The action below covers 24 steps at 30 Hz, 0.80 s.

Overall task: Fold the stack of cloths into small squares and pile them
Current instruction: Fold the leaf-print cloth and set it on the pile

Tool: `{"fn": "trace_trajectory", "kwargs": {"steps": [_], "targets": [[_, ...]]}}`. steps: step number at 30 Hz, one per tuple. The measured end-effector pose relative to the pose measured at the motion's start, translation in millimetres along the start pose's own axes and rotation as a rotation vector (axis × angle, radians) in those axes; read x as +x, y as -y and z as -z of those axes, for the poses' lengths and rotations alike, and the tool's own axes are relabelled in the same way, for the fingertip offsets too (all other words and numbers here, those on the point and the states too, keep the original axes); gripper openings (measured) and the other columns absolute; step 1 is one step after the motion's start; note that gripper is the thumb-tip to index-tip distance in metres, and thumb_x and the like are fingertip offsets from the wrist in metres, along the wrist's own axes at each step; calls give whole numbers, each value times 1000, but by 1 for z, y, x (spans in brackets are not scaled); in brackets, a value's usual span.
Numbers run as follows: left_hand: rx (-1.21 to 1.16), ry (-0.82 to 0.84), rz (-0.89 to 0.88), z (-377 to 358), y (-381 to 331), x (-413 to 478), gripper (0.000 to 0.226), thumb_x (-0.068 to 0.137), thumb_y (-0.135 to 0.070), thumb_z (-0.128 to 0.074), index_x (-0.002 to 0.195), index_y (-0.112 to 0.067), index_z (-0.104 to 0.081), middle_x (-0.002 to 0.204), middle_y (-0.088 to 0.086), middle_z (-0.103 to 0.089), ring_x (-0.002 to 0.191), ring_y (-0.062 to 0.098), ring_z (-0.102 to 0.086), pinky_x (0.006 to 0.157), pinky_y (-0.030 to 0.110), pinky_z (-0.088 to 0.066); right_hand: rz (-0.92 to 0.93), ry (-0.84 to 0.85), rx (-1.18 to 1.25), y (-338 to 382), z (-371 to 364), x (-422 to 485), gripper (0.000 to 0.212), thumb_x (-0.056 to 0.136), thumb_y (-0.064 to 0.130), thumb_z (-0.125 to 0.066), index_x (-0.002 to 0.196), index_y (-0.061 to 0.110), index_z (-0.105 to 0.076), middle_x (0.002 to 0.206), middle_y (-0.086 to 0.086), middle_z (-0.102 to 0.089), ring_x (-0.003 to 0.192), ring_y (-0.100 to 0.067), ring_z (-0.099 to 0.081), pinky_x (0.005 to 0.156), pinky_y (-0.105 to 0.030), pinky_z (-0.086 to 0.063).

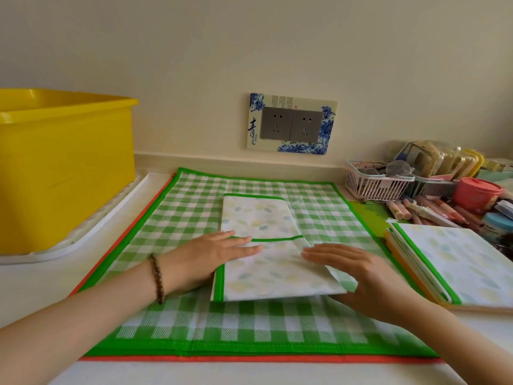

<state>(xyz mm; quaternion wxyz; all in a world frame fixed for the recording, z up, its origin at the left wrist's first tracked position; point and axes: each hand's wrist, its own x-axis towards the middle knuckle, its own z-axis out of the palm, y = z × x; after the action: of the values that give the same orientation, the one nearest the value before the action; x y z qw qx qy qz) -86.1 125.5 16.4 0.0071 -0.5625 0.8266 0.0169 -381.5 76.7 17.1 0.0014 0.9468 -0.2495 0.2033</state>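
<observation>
Stretching out under both hands, a white worktop [249, 375] is carrying everything. Well to the left of the left hand [211, 251], a large yellow plastic tub [63, 168] is sitting on a ridged white tray [91, 234]. Directly beneath the hands, a big green-and-white checked cloth with a green border [172, 218] is lying spread flat, and the orange edge of another cloth [249, 359] is peeking out from under it on the side nearest the person.

Just to the right of the right hand [361, 276], a pile of folded cloths with a pale leaf print on top [455, 262] is resting near the worktop's edge. Between the hands, a partly folded leaf-print cloth with green trim [266, 270] is lying on the checked one. The left hand is pressing down on its left side with fingers straight and flat, grasping nothing. The right hand is lying flat on its right side, fingers extended and released, with the cloth's near corner under the palm.

Beyond the right hand, a small white plastic basket [372, 184] is holding spectacles, beside assorted tubes and jars. A brown beaded bracelet [157, 279] is circling the left wrist.
</observation>
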Motion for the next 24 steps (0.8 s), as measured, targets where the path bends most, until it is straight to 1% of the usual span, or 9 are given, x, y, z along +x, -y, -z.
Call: {"fn": "trace_trajectory", "kwargs": {"steps": [3, 5, 9, 12, 14, 17, 19, 21, 24], "targets": [[11, -6, -63, -3, -6, -4, 97, 88, 20, -30, 132, -56, 10, 156, -18, 4, 145, 10, 2, 116, 23, -3, -105, 220, 72, -5, -2, 12, 69, 81, 18, -51, 135, 51, -22, 141, 34, -19, 133, 15, -12, 109, -5, -9], [11, 5, -90, -4, -10, -8, 95, 90, 18, -31, 136, -55, 8, 156, -18, 5, 145, 9, 2, 115, 21, -2, -105, 310, 80, -6, -6, 18, 65, 88, 23, -52, 135, 53, -18, 143, 35, -13, 134, 16, -8, 108, -4, -3], [-70, -15, -41, -9, -7, -16, 88, 89, 14, -36, 146, -46, -4, 155, -20, 5, 143, 2, -3, 109, 13, -6, -91, 354, 83, -11, -20, 18, 56, 90, 47, -53, 136, 60, -22, 149, 32, -18, 136, 9, -19, 114, -19, -17], [-131, -69, 17, -15, -1, -15, 80, 90, 11, -39, 147, -40, -16, 155, -19, -10, 141, -1, -14, 106, 8, -5, -128, 340, 140, -13, -21, 16, 55, 92, 42, -53, 135, 62, -24, 147, 34, -21, 134, 13, -21, 112, -17, -20], [-183, -101, 39, -10, -2, -15, 71, 91, 8, -43, 146, -35, -25, 151, -18, -23, 138, -2, -24, 103, 3, -7, -167, 286, 218, -15, -20, 16, 51, 91, 36, -55, 133, 57, -34, 143, 32, -33, 130, 14, -31, 109, -14, -25], [-368, -116, 55, 1, -2, -15, 48, 92, -6, -53, 137, -22, -45, 133, -19, -43, 117, -13, -41, 101, 2, -25, -332, 148, 349, -18, -19, 17, 30, 90, 31, -60, 112, 51, -57, 116, 25, -62, 108, 7, -56, 94, -15, -44], [-562, -174, 121, 2, 1, -11, 27, 92, -23, -55, 118, -21, -61, 106, -20, -61, 86, -22, -53, 82, 5, -44, -464, 68, 433, -17, -20, 24, 11, 90, 36, -54, 85, 40, -62, 77, 27, -66, 77, 6, -61, 70, -14, -48], [-646, -249, 214, -1, 8, -2, 13, 89, -36, -56, 94, -30, -66, 85, -21, -64, 74, -17, -58, 68, 6, -46, -528, 2, 493, -15, -20, 34, 31, 84, 49, -49, 74, 23, -64, 58, 18, -62, 57, 2, -54, 57, -21, -45], [-779, -370, 285, -7, 16, 10, 9, 85, -34, -63, 86, -26, -68, 84, -12, -70, 75, -5, -64, 72, 14, -50, -576, -102, 596, -25, -26, 42, 49, 78, 58, -50, 82, 13, -68, 73, -3, -70, 70, -24, -65, 74, -44, -56]]}}
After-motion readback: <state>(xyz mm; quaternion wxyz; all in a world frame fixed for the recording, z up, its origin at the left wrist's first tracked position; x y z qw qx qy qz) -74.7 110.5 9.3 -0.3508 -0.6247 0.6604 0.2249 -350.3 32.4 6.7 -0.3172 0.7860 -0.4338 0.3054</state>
